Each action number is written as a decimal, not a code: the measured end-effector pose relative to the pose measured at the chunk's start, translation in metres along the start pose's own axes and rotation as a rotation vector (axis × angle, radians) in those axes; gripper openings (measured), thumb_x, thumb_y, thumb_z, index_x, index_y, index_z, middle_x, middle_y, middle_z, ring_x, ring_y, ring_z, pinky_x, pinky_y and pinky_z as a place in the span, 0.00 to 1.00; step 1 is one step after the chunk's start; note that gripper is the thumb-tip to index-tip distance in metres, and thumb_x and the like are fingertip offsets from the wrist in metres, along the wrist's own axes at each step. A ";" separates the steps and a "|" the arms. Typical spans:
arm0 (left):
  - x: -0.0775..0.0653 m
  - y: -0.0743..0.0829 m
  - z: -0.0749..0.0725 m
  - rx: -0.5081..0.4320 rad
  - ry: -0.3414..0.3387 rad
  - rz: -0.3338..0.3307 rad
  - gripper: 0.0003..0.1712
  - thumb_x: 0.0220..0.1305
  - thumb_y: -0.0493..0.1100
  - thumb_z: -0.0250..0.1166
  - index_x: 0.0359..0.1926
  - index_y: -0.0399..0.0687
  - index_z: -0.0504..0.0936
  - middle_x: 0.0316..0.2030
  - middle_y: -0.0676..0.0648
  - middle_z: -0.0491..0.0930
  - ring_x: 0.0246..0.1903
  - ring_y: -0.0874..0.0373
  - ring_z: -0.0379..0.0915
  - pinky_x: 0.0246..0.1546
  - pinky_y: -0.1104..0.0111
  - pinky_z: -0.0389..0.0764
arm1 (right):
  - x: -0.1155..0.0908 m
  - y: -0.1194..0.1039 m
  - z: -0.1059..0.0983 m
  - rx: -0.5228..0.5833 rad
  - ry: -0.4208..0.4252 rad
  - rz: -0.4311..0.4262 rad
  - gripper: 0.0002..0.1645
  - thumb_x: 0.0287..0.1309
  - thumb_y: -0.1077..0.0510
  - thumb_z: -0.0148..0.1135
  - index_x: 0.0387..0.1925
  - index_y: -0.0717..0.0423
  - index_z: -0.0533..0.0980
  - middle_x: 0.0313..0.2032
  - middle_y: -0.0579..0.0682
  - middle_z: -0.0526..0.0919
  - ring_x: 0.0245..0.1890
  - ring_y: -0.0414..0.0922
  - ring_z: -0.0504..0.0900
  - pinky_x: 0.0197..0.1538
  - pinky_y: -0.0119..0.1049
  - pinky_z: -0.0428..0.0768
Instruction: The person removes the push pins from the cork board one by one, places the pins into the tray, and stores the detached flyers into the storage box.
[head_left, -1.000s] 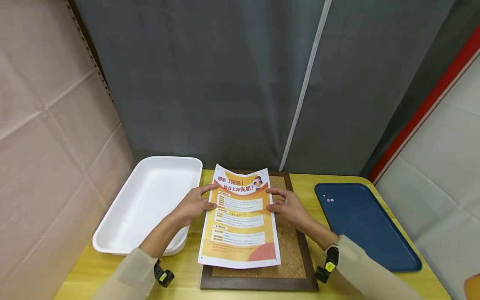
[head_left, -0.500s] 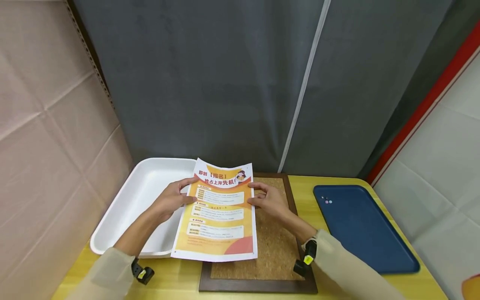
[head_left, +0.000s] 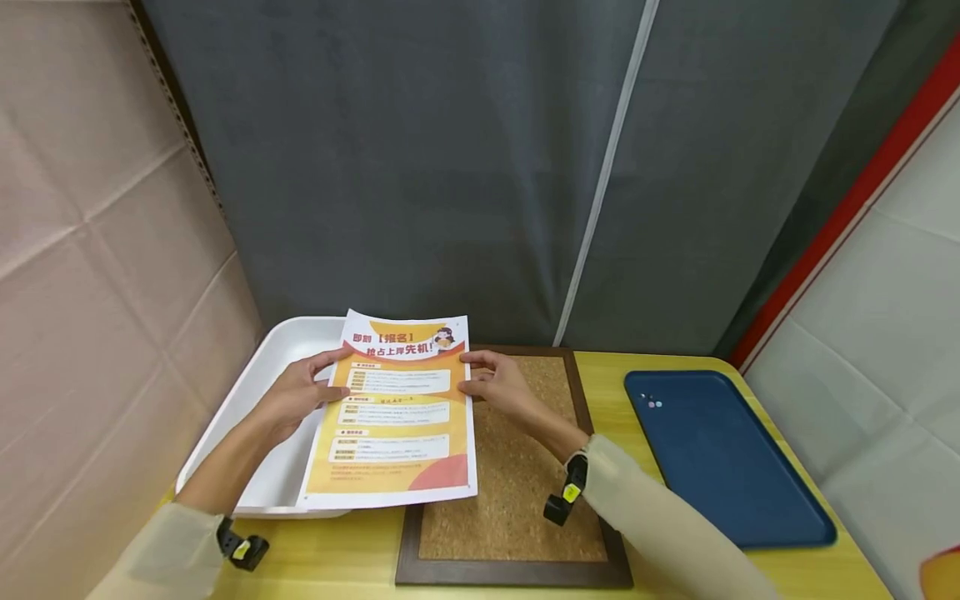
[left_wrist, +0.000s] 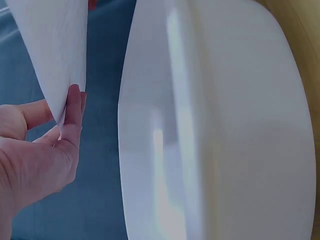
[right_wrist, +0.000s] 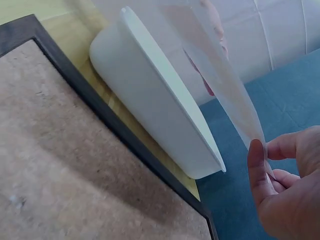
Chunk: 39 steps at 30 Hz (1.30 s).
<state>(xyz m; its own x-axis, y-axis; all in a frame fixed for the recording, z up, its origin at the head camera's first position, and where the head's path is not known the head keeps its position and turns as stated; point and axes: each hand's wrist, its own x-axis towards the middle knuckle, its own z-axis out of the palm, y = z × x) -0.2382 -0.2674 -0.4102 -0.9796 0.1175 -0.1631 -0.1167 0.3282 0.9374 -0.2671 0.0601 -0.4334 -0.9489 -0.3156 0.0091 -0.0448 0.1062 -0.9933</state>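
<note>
A printed paper poster (head_left: pixel 393 417), orange and yellow with text blocks and a cartoon figure at its top right, is held up between both hands. My left hand (head_left: pixel 292 396) pinches its left edge, and my right hand (head_left: pixel 506 385) pinches the right edge at about the same height. In the head view the sheet overlaps the right part of a white tub (head_left: pixel 258 492) and the left side of a framed cork board (head_left: pixel 532 500). Both wrist views show the sheet's pale back, with thumb and fingers on either side of the edge.
On the right of the yellow table (head_left: pixel 360 554) lies a dark blue tray (head_left: pixel 735 458) with several small round pieces (head_left: pixel 651 402) near its upper left corner. A dark grey curtain (head_left: pixel 420 167) closes off the back. Pale cloth walls stand at both sides.
Both hands have carried the poster leftward, from over the cork board to in front of the white tub's right part. More of the cork board shows now. The grip is the same.
</note>
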 end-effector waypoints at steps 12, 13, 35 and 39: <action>-0.005 -0.010 -0.043 0.095 0.027 0.020 0.42 0.71 0.31 0.65 0.82 0.38 0.59 0.66 0.25 0.73 0.40 0.62 0.84 0.41 0.72 0.86 | 0.026 -0.011 0.040 0.007 -0.066 0.003 0.30 0.63 0.74 0.69 0.66 0.69 0.75 0.53 0.62 0.80 0.41 0.44 0.87 0.51 0.50 0.89; -0.005 -0.011 -0.047 0.110 0.028 0.023 0.42 0.71 0.31 0.65 0.82 0.38 0.59 0.65 0.25 0.74 0.39 0.62 0.84 0.40 0.71 0.86 | 0.028 -0.011 0.044 0.006 -0.071 0.000 0.30 0.63 0.74 0.69 0.66 0.69 0.75 0.52 0.62 0.80 0.41 0.44 0.87 0.51 0.50 0.89; -0.002 -0.017 -0.095 0.310 0.057 0.014 0.44 0.71 0.31 0.63 0.83 0.39 0.56 0.57 0.21 0.76 0.37 0.53 0.84 0.35 0.67 0.85 | 0.049 -0.015 0.100 -0.038 -0.067 -0.012 0.30 0.60 0.73 0.72 0.64 0.68 0.77 0.53 0.56 0.81 0.37 0.49 0.90 0.41 0.37 0.90; 0.001 -0.018 -0.101 0.305 0.051 -0.041 0.44 0.74 0.33 0.63 0.84 0.43 0.53 0.61 0.19 0.73 0.39 0.51 0.85 0.36 0.65 0.87 | 0.052 -0.012 0.107 -0.043 -0.067 -0.009 0.30 0.60 0.73 0.72 0.64 0.68 0.77 0.52 0.56 0.81 0.36 0.49 0.91 0.44 0.42 0.91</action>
<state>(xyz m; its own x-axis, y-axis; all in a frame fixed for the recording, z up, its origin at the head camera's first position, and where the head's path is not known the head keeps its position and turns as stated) -0.2533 -0.3679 -0.3965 -0.9829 0.0542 -0.1758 -0.1089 0.5990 0.7933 -0.2822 -0.0580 -0.4335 -0.9252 -0.3793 0.0087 -0.0680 0.1432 -0.9874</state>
